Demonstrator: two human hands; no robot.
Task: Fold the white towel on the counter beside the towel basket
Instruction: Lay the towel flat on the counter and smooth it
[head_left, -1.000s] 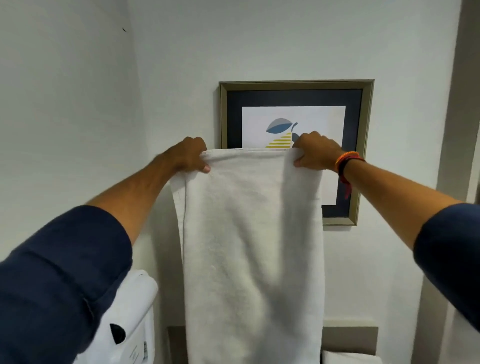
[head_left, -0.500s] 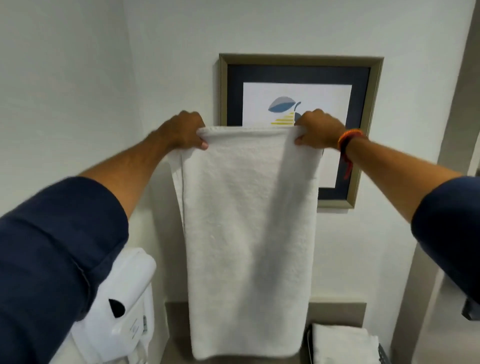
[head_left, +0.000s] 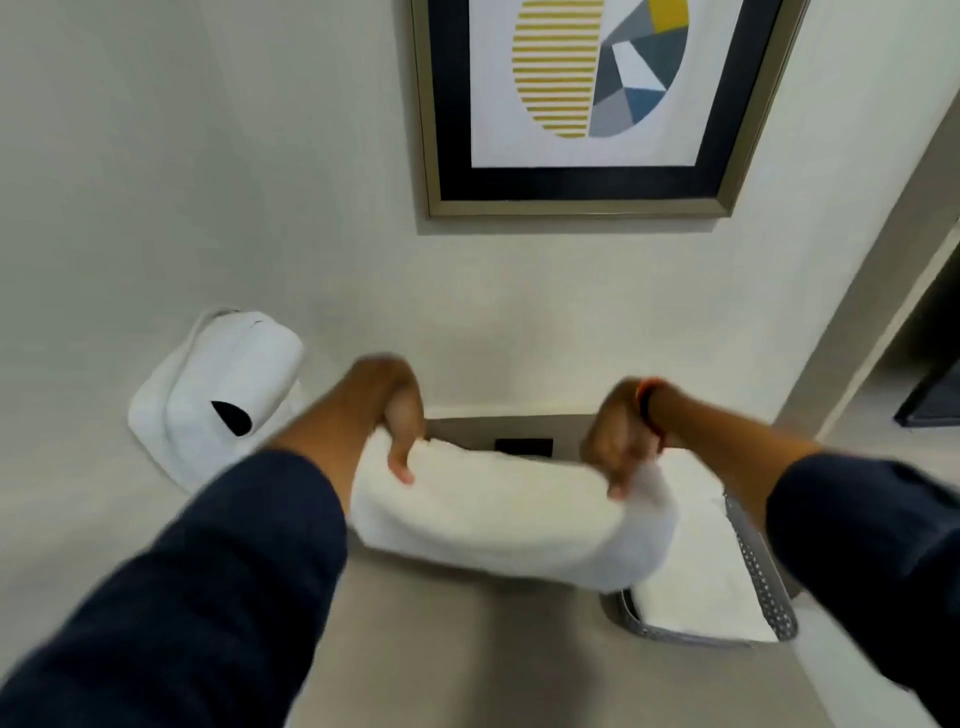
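1 white towel (head_left: 498, 525) (blurred) held over the counter (head_left: 467, 649), left hand (head_left: 400, 415) and right hand (head_left: 621, 436) each clenched on an upper corner; beside it 1 towel basket (head_left: 763, 587) containing folded towels (head_left: 696, 597).

We note a white towel (head_left: 498, 514), navy sleeves (head_left: 208, 597), a grey perforated basket (head_left: 763, 587), and a yellow-striped picture (head_left: 582, 98).

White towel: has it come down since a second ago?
Yes. The white towel, gripped by the left hand and right hand, was level with the picture frame; now it is well below, near the counter.
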